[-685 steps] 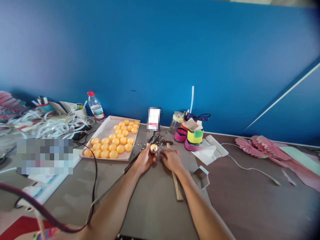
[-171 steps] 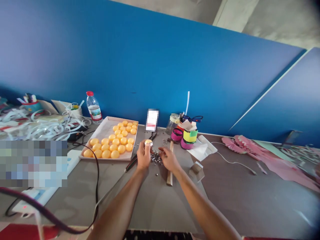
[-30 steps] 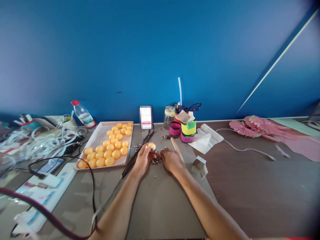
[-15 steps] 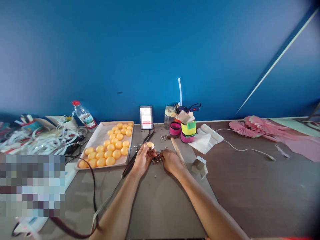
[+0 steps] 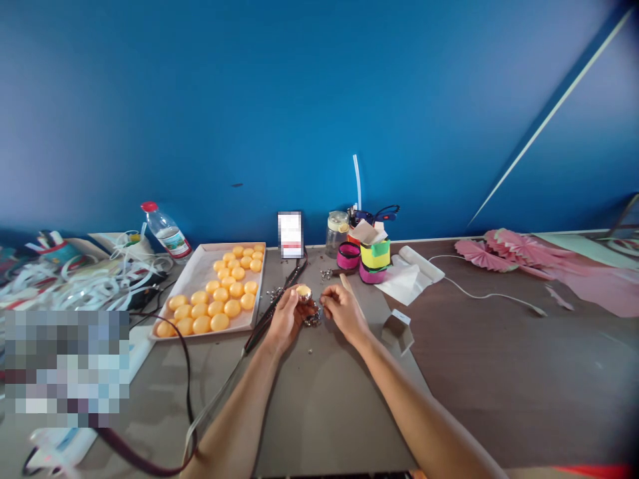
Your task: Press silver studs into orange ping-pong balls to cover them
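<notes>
My left hand (image 5: 285,318) is closed around a small yellow ball (image 5: 303,291) partly covered with shiny silver pieces. My right hand (image 5: 341,310) hovers just right of it, fingers pinched together near the ball; what they pinch is too small to see. A little heap of silver sequins (image 5: 313,320) lies on the table between and under the two hands. More sequins (image 5: 273,293) are scattered to the left. A wooden stick (image 5: 345,282) pokes out behind my right hand.
A tray (image 5: 200,266) of several yellow balls (image 5: 214,307) sits left of my hands, a water bottle (image 5: 166,230) behind it. A glass jar (image 5: 336,233), coloured tape rolls (image 5: 374,261), white paper (image 5: 407,283), a small cardboard box (image 5: 398,329), pink paper fans (image 5: 504,251) and cables (image 5: 187,372) surround them.
My right hand has lifted off the sequin heap and come up toward the ball. The left hand keeps the ball in nearly the same place.
</notes>
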A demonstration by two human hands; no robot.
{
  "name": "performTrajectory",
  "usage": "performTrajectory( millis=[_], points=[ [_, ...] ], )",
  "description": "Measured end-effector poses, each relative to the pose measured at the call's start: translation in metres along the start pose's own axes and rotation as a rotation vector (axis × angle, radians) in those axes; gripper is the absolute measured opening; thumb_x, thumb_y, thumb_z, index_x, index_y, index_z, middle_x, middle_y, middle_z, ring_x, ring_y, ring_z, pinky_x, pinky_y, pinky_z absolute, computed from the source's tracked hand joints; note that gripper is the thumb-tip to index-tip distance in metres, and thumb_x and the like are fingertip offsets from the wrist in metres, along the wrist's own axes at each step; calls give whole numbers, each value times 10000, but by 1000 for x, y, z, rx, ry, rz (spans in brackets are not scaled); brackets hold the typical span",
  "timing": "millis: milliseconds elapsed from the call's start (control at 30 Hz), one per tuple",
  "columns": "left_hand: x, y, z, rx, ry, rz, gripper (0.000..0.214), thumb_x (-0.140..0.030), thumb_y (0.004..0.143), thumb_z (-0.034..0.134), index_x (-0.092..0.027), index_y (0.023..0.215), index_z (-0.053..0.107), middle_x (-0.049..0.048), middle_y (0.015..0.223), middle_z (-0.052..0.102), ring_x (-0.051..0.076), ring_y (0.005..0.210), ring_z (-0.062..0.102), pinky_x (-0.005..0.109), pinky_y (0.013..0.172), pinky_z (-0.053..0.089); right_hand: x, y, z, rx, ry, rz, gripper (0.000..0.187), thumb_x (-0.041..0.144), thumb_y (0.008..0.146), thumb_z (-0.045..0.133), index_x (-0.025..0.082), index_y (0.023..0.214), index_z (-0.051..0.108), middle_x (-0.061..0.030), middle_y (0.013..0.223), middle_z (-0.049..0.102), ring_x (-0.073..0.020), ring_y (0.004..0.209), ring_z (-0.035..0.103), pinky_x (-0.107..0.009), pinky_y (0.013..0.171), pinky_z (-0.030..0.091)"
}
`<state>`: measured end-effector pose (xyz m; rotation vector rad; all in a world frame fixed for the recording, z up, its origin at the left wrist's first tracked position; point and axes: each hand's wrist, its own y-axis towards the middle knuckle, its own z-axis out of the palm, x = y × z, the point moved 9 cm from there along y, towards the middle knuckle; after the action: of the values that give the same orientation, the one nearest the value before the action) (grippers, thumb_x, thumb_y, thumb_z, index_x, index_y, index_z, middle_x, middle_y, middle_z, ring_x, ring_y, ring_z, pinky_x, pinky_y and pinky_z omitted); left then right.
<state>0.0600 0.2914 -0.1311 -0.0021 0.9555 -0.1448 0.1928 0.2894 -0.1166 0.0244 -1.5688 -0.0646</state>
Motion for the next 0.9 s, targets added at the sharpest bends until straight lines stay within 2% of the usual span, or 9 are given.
performTrajectory(
  millis=[133, 233, 333, 633, 900],
  points=[
    [1, -1, 5, 55, -14, -12, 327, -435, 771, 674, -161, 938, 609, 11, 766, 615, 149, 694, 606, 276, 631, 502, -2, 0, 9, 65, 373, 84, 237, 387, 639, 704, 200, 679, 564, 61, 533, 489, -85, 460, 412, -245, 493, 324],
    [1, -3, 11, 111, -10, -33, 341, -445, 787, 657, -155, 958, 607, 33, 800, 621, 150, 712, 599, 272, 640, 495, -1, -2, 15, 126, 496, 151, 292, 378, 572, 753, 180, 737, 616, 31, 621, 574, -90, 501, 473, -254, 524, 362],
    [2, -3, 13, 135, 6, -42, 352, -456, 789, 650, -151, 961, 608, 46, 819, 628, 149, 703, 595, 270, 635, 490, 0, -3, 15, 125, 490, 154, 300, 344, 553, 764, 184, 753, 608, 31, 642, 600, -88, 498, 479, -253, 529, 364],
    [10, -2, 11, 127, 61, -62, 396, -457, 769, 667, -151, 1015, 616, 27, 769, 612, 133, 599, 561, 268, 567, 463, -1, -4, 19, 167, 369, 128, 250, 390, 623, 712, 206, 680, 552, 61, 547, 482, -92, 502, 410, -250, 540, 337],
    [9, -3, 15, 146, 124, -42, 437, -526, 763, 640, -154, 991, 615, 30, 729, 633, 154, 590, 583, 279, 554, 453, -1, -4, 19, 188, 292, 98, 204, 367, 661, 677, 198, 682, 564, 60, 532, 508, -94, 493, 439, -243, 535, 343]
  ],
)
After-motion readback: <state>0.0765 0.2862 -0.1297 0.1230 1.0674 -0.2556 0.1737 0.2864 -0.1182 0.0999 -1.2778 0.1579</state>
